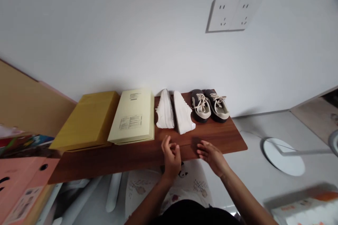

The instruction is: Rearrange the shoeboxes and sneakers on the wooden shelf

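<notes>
Both hands hover over the front edge of a dark wooden tabletop and hold nothing. My left hand has its fingers apart and slightly curled, just in front of a pair of white sneakers. The left white sneaker and the right white sneaker lie on their sides, soles facing each other. My right hand is open too, fingers stretched toward the left. Beyond it, two dark-and-cream sneakers with pale laces stand upright: one beside the other. Neither hand touches a shoe.
Left of the shoes lie a cream shoebox and a mustard-yellow box. A pink box sits at the lower left. White wall sockets are above. A round white base stands on the floor at right.
</notes>
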A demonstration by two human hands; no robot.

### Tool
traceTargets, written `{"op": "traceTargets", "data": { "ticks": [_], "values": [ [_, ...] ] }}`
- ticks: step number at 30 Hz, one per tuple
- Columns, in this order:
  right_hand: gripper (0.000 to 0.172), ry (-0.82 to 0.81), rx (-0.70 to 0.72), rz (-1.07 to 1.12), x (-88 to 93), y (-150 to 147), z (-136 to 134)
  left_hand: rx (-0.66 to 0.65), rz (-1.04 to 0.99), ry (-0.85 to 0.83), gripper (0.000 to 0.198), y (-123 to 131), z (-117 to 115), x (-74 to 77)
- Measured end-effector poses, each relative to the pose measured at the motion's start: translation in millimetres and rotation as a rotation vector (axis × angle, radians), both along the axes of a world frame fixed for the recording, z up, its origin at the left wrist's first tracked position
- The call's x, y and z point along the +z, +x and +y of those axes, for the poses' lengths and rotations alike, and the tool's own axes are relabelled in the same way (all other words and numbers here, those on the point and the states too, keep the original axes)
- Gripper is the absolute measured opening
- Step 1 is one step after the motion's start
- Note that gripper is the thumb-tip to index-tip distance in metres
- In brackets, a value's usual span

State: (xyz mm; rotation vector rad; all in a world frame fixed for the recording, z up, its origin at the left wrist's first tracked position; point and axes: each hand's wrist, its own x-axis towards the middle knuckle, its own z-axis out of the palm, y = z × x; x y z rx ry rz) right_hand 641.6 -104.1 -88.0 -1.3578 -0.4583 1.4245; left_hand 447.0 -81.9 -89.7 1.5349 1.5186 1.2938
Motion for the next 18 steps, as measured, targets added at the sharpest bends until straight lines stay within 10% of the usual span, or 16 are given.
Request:
{"op": "traceTargets", "data": {
  "ticks": [5, 8, 13, 18],
  "values": [
    [0.043, 0.326, -0.181, -1.004, 31.2, 65.0, 42.9, -0.525, 0.209, 0.156, 0.038, 69.7, 38.0, 42.7],
    [0.046, 0.304, -0.226, -1.318, 40.0, 83.7, 92.8, -0.575, 0.379, 0.068, 0.041, 131.6, 92.2, 68.2],
    [0.046, 0.137, -0.325, -1.146, 31.5, 99.8, 130.0, -0.442, 0.551, -0.263, 0.014, 170.8, 146.1, 89.4],
    [0.063, 0.184, -0.546, -0.558, 20.1, 112.1, 129.9, -0.362, -0.107, -0.373, 0.030, 151.3, 152.3, 88.0]
  ]
}}
